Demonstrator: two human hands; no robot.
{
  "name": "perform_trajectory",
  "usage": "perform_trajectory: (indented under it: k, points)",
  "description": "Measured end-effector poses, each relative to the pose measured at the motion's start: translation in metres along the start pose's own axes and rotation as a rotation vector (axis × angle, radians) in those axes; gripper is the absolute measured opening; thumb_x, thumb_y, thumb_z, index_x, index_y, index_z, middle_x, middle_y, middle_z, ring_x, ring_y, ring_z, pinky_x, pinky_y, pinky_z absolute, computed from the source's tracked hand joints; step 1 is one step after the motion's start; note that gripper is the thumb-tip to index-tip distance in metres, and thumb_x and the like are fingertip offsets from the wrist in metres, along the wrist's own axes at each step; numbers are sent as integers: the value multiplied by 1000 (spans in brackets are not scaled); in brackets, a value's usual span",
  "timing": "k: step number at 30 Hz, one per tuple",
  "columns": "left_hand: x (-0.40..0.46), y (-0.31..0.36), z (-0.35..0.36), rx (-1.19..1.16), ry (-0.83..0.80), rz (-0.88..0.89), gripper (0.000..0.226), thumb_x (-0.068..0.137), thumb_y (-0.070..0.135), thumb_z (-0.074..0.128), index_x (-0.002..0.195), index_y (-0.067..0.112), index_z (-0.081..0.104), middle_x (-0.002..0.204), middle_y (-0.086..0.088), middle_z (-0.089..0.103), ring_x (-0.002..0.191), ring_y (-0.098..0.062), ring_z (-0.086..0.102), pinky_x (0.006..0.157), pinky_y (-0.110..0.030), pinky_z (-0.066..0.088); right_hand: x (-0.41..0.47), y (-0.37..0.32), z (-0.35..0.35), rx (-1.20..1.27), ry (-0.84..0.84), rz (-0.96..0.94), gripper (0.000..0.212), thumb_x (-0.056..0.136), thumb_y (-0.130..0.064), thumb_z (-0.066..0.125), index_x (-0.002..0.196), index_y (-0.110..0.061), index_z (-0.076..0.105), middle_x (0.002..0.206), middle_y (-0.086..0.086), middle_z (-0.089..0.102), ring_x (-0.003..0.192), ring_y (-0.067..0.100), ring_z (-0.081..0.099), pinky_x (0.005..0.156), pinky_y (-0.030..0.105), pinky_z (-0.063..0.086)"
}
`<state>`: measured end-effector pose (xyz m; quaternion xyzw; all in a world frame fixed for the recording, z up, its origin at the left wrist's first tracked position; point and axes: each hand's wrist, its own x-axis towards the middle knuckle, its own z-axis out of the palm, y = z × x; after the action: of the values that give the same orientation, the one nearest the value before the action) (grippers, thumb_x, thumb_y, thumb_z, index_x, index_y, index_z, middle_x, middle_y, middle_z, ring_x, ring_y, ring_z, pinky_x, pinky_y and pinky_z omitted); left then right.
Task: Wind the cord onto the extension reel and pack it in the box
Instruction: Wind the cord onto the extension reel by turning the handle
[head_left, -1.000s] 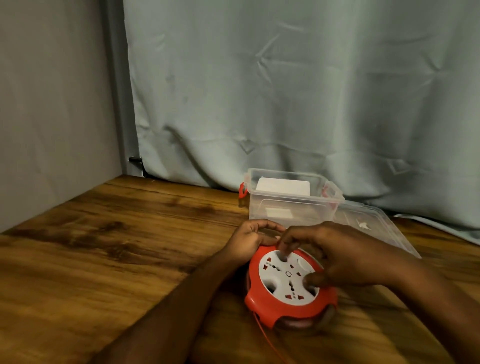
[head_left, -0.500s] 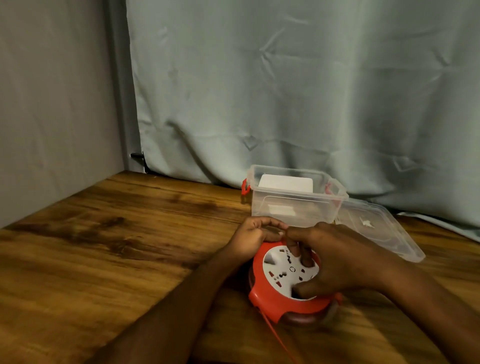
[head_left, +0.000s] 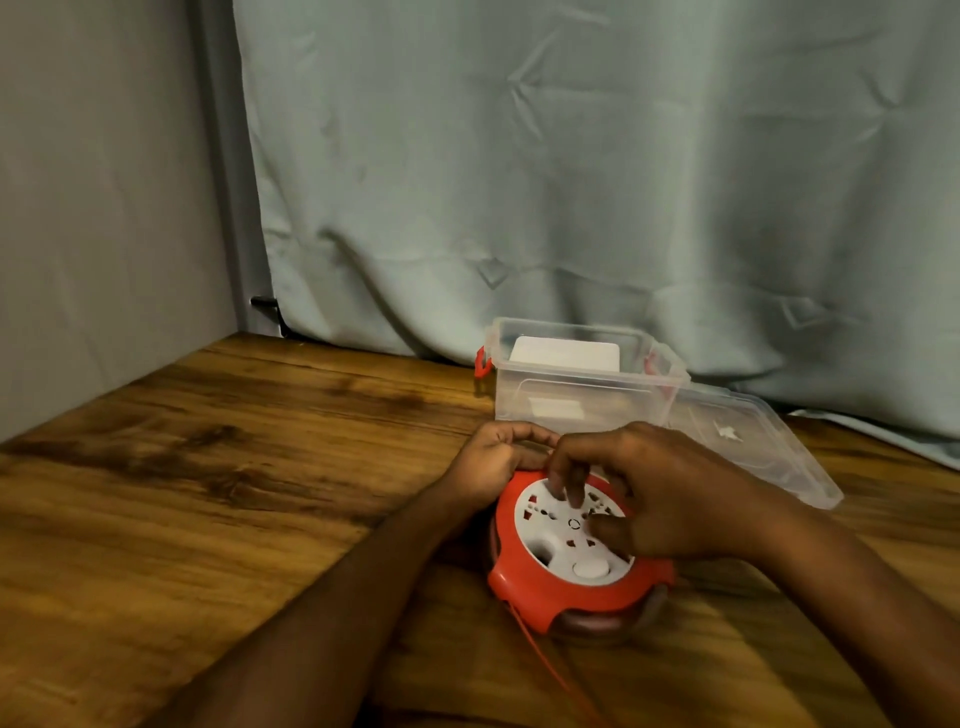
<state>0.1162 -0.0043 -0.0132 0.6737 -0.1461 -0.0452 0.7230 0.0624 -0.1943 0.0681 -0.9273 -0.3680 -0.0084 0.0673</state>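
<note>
A round orange extension reel (head_left: 540, 587) with a white socket face lies flat on the wooden table (head_left: 218, 499). My left hand (head_left: 493, 457) grips its far left rim. My right hand (head_left: 660, 493) lies over the white face, with curled fingertips and thumb pressed into the face's recesses. A thin orange cord (head_left: 545, 660) runs from the reel's front edge toward the bottom of the view. Behind the reel stands an open clear plastic box (head_left: 582, 400) with red latches and a white item inside.
The box's clear lid (head_left: 753, 447) leans off its right side onto the table. A grey-green curtain (head_left: 571, 182) hangs behind, and a grey wall closes the left side. Bare wood stretches to the left of the reel.
My right hand has turned the white face round: its fingers moved from the far edge toward the right, and a round white knob now shows at the front.
</note>
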Motion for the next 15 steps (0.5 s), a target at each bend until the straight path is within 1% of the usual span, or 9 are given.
perform_trajectory:
  k: [1, 2, 3, 4, 7, 9, 11, 13, 15]
  points:
    - [-1, 1, 0, 6, 3, -4, 24, 84, -14, 55, 93, 4, 68, 72, -5, 71, 59, -12, 68, 56, -23, 55, -2, 2, 0, 16, -15, 7, 47, 79, -22, 80, 115, -45, 60, 109, -28, 66, 88, -16, 55, 65, 16, 43]
    - [0, 1, 0, 12, 5, -8, 24, 83, -14, 55, 95, 3, 67, 72, -5, 72, 59, -13, 68, 56, -23, 55, -4, 3, 0, 19, -32, 14, 55, 78, -19, 79, 119, -47, 56, 116, -30, 64, 89, -16, 55, 67, 21, 49]
    - [0, 1, 1, 17, 3, -10, 25, 83, -15, 54, 96, 2, 67, 72, -6, 72, 59, -13, 69, 56, -24, 56, -5, 4, 1, 20, -44, 17, 60, 78, -19, 78, 123, -49, 53, 121, -31, 62, 88, -17, 54, 70, 26, 52]
    - [0, 1, 0, 18, 2, -10, 26, 83, -15, 54, 96, 3, 67, 72, -6, 72, 59, -14, 69, 56, -24, 56, -6, 6, 3, 26, -53, 14, 63, 78, -21, 78, 126, -50, 51, 125, -32, 61, 88, -20, 52, 71, 27, 53]
    - [-2, 2, 0, 12, -3, -3, 27, 85, -13, 54, 94, 8, 69, 77, -8, 73, 61, -15, 70, 57, -25, 57, -8, 10, 6, 44, -54, 6, 67, 79, -27, 81, 132, -52, 47, 130, -33, 60, 87, -30, 47, 70, 16, 44]
    - [-2, 0, 0, 2, 3, 1, 26, 85, -11, 56, 95, 9, 69, 81, -10, 73, 65, -18, 71, 61, -28, 58, -10, 13, 6, 61, -41, 5, 73, 78, -33, 82, 134, -55, 42, 132, -36, 60, 89, -25, 50, 73, 16, 45]
    - [-2, -1, 0, 10, 28, 3, 24, 86, -9, 58, 100, 6, 69, 83, -12, 73, 66, -20, 70, 62, -29, 59, -11, 13, 5, 69, -26, 2, 76, 75, -40, 84, 133, -55, 37, 131, -36, 60, 96, -14, 55, 74, 17, 50]
    - [-2, -1, 0, 27, 45, 11, 22, 86, -6, 60, 103, 4, 69, 84, -12, 74, 68, -21, 71, 62, -29, 58, -13, 12, 6, 51, -23, 4, 74, 74, -47, 85, 129, -53, 36, 126, -32, 61, 98, -6, 58, 69, 13, 46]
    - [-3, 0, 1, 16, 41, 13, 21, 85, -5, 62, 101, 5, 70, 83, -11, 74, 68, -20, 71, 61, -28, 57, -12, 11, 6, 17, -15, 8, 64, 71, -50, 85, 120, -48, 42, 116, -27, 62, 95, -3, 60, 64, 12, 43]
